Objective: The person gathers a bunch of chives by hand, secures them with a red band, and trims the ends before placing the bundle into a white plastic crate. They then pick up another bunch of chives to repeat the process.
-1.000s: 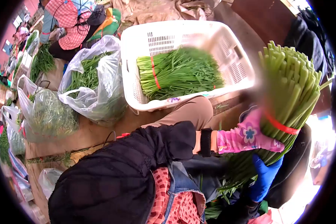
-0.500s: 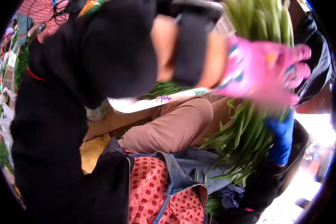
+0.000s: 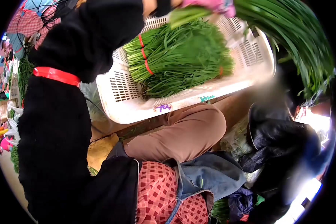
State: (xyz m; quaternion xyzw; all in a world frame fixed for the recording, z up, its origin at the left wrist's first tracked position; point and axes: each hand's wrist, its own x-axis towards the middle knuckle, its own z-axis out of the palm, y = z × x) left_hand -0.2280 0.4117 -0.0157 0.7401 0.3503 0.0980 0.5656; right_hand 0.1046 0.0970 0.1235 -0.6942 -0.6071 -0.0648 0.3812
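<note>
Cut off by the top edge, my left hand [image 3: 216,6] in a pink patterned glove is closed around a bunch of long green leaves [image 3: 287,33]. The pale stems point left and the leaves hang down to the right. Below it, a white slotted basket [image 3: 125,117] holds green bundles [image 3: 183,56] tied with red bands. My right hand [image 3: 319,155], in a blue glove, is a motion smear at the right side, away from the bunch. Its fingers cannot be made out.
My bent leg in brown trousers [image 3: 179,128] lies below the basket. A dark crumpled cloth or bag [image 3: 276,134] is at the right, with clear plastic [image 3: 237,140] beside it. Plastic bags and greens line the far left. A red band circles my left sleeve [image 3: 58,75].
My left hand has moved up and left and now grips the leafy bunch, which has swung up from beside my leg. My right hand has moved down and right, off the leaves. The basket has come into view.
</note>
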